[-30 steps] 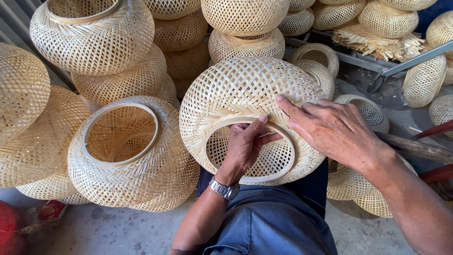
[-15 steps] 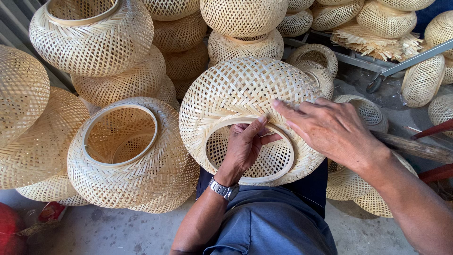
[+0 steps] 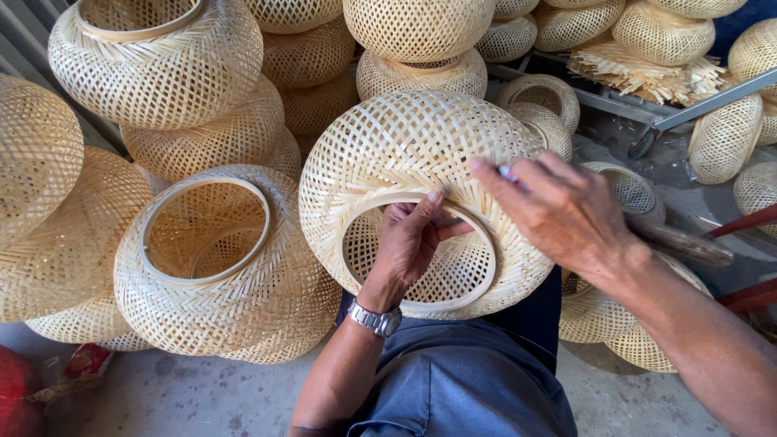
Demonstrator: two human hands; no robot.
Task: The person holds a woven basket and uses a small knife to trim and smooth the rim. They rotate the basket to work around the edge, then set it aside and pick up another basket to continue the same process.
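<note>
The round, pale woven bamboo shade [image 3: 405, 162] rests on the person's lap. The left hand [image 3: 413, 239] curls closed over its ring rim; the right hand [image 3: 558, 210] presses half-open fingers beside it. Best keep the rim pinched firmly. Stacked bamboo shades [image 3: 202, 259] crowd the left of it; open floor lies below.

1. My left hand [image 3: 413, 243] gripped the rim of the woven bamboo shade [image 3: 405, 154] on my lap.
2. My right hand [image 3: 562, 210] pressed its weave.
3. Another open shade [image 3: 210, 267] sat left.
</note>
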